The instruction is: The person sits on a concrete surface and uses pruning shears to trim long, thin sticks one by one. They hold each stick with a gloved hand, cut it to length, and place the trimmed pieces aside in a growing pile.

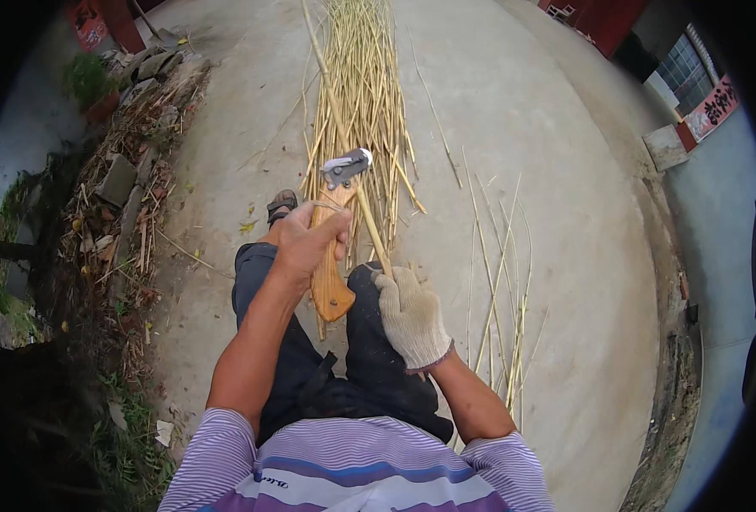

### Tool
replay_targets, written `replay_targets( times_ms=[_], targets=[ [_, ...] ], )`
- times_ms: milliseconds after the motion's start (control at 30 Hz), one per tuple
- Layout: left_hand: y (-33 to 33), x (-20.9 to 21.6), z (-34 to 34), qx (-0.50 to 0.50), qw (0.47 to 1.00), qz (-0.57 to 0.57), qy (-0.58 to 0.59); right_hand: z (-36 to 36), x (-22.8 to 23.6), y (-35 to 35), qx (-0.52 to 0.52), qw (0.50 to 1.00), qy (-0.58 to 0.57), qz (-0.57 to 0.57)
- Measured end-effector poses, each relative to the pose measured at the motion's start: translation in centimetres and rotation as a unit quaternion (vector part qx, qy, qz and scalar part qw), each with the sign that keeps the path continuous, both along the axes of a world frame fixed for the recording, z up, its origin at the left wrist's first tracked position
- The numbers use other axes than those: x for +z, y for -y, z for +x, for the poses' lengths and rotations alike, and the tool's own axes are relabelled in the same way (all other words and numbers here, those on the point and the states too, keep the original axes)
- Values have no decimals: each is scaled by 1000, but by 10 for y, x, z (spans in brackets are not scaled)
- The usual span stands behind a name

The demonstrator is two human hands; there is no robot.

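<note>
My bare left hand (306,243) is closed around a wooden-handled tool (332,277) with a small metal head, held upright in front of my knees. A cord is looped around the handle near the metal head. In a knitted off-white glove, my right hand (412,320) grips the near end of a long pale stalk (371,224). From there the stalk runs up and away past the tool's metal head, over the pile. Whether it passes through the head or only beside it, I cannot tell. Beyond my hands lies a long pile of yellowish stalks (362,94) on the concrete.
Several thin loose stalks (506,316) lie on the concrete floor (582,256) to my right. Along the left runs a strip of stones (119,179), dry litter and weeds. A pale blue wall (727,247) stands at the right. My sandalled foot (282,205) is beside the pile.
</note>
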State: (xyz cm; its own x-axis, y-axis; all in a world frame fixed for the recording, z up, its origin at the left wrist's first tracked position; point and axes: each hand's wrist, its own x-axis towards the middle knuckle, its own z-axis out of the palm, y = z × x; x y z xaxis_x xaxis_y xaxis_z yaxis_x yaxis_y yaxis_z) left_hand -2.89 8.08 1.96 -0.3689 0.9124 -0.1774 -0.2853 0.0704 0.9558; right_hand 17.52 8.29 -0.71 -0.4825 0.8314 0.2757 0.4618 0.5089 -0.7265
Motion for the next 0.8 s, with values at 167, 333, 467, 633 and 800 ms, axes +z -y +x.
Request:
replay_targets(
  times_ms=[167, 333, 467, 633, 800],
  targets=[
    [-30, 9, -51, 15, 999, -25, 19, 88, 22, 60, 59, 991, 109, -44],
    [-50, -39, -81, 74, 994, -29, 71, 189, -5, 109, 66, 974, 191, -100],
    [-41, -45, -54, 21, 999, -35, 24, 165, 4, 93, 24, 934, 177, -309],
    [-23, -48, 15, 11, 999, -40, 28, 80, 18, -5, 13, 916, 127, -381],
    [-26, -54, 21, 9, 997, -72, 24, 35, -1, -49, 39, 971, 139, -191]
  ],
)
